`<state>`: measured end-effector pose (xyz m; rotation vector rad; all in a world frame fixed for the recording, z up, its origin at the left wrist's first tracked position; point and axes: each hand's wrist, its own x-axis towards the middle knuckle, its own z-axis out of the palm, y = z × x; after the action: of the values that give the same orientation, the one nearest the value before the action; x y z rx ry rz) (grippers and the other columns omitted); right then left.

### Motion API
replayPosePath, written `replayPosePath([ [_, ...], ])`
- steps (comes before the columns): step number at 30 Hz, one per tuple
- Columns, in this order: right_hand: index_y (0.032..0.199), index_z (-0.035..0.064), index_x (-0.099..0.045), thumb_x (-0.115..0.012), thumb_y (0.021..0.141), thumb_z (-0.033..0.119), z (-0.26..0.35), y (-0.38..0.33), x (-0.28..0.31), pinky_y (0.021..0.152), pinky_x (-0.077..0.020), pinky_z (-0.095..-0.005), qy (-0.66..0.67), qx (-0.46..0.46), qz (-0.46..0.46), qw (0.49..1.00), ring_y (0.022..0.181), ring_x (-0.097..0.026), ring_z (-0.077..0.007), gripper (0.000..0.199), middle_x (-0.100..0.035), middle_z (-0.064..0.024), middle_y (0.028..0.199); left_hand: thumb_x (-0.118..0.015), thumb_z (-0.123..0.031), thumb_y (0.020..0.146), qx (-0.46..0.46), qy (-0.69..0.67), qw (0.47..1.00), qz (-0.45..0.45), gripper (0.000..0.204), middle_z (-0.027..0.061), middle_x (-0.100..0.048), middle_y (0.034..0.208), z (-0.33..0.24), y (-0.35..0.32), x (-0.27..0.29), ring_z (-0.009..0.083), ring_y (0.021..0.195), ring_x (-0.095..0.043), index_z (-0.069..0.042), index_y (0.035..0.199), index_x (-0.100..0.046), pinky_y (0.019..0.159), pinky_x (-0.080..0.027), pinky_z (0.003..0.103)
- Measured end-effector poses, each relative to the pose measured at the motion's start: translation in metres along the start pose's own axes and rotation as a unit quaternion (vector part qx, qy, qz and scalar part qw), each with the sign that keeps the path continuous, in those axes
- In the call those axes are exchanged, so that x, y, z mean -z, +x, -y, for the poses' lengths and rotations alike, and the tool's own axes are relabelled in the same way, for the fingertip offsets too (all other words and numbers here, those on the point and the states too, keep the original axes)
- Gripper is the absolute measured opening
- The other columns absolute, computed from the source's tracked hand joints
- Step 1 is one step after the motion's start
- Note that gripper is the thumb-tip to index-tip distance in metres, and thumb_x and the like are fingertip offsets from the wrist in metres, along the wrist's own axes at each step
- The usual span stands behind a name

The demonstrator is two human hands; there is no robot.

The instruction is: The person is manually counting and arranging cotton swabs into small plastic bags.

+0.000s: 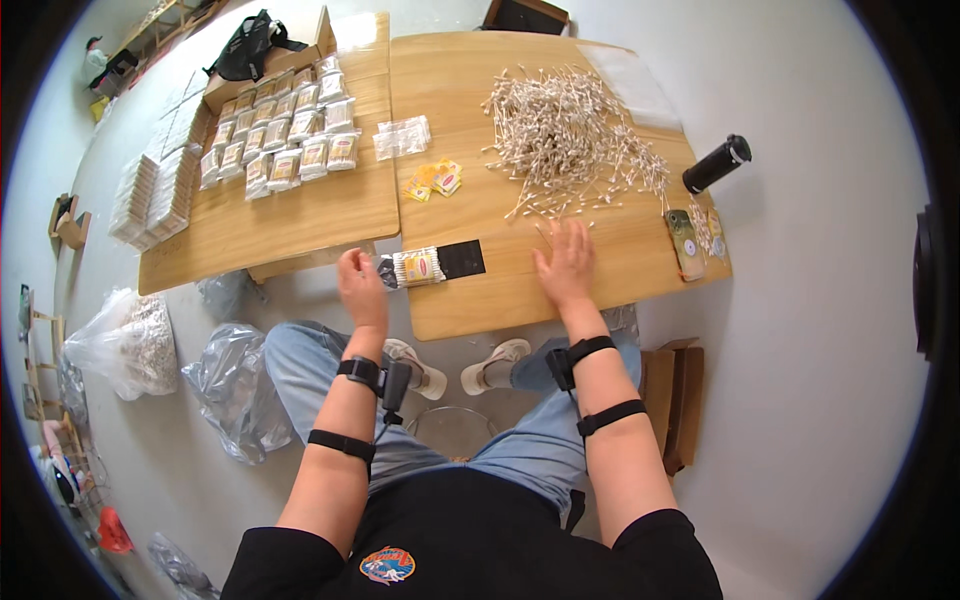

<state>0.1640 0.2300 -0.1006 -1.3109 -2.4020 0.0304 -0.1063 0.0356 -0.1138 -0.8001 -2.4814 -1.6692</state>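
A pack of cotton swabs [417, 267] in a clear bag with a yellow label lies near the table's front edge, on a black strip [461, 259]. Just left of that pack is my left hand [361, 288], its fingers curled together; whether anything is between them is hidden. My right hand [568, 268] rests palm down on the wood, fingers apart, its tips beside a few loose cotton swabs [545, 232]. Beyond it spreads a big heap of cotton swabs [560, 135]. Yellow label cards [433, 180] and flat clear bags [402, 138] lie left of the heap.
Filled swab packs [285, 168] stand in rows on the left table, with stacked packs [150, 200] beside them. A black bottle [716, 165] and a phone [686, 245] are at the right edge. Plastic bags [240, 390] and a cardboard box [672, 400] sit on the floor.
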Motion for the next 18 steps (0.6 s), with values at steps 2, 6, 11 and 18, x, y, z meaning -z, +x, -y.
replayPosePath([
  [2,0.148,0.0198,-0.043,-0.066,0.087,0.039,-0.006,0.002,-0.002,0.117,-0.0227,-0.0547,-0.005,0.034,0.006,0.999,0.144,-0.029,-0.0391,0.068,-0.039,-0.0206,0.150,-0.054,-0.010,0.098,-0.159,0.045,0.986,-0.027,0.016,0.0148,-0.063,0.104,-0.013,-0.013,-0.001,0.0314,0.096,-0.062,-0.005,0.113,-0.059,0.087,-0.050,0.041],
  [6,0.154,0.0168,-0.035,-0.057,0.092,0.044,-0.034,-0.006,-0.022,0.120,-0.0154,-0.0547,-0.054,0.017,0.084,0.995,0.147,-0.023,-0.0386,0.071,-0.030,-0.0211,0.158,-0.058,-0.009,0.089,-0.203,0.017,0.928,0.313,0.036,0.0144,-0.059,0.118,-0.062,-0.067,-0.031,0.0349,0.114,-0.056,-0.005,0.124,-0.056,0.100,-0.045,0.048],
  [11,0.153,0.0073,-0.032,-0.053,0.097,0.031,-0.062,-0.007,-0.007,0.119,-0.0222,-0.0483,-0.144,0.052,0.077,0.985,0.145,-0.029,-0.0362,0.064,-0.033,-0.0190,0.157,-0.055,-0.013,0.088,-0.364,-0.010,0.894,0.260,0.038,0.0192,-0.053,0.134,-0.069,-0.121,-0.099,0.0319,0.131,-0.047,-0.001,0.123,-0.057,0.112,-0.035,0.046],
  [18,0.148,0.0007,-0.038,-0.047,0.102,0.020,-0.080,0.004,-0.052,0.118,-0.0267,-0.0477,-0.081,0.090,0.039,0.992,0.140,-0.038,-0.0396,0.051,-0.041,-0.0221,0.151,-0.049,-0.017,0.093,-0.283,-0.005,0.901,0.330,0.041,0.0223,-0.045,0.147,-0.066,-0.108,-0.090,0.0327,0.144,-0.034,0.005,0.129,-0.054,0.122,-0.022,0.045],
])
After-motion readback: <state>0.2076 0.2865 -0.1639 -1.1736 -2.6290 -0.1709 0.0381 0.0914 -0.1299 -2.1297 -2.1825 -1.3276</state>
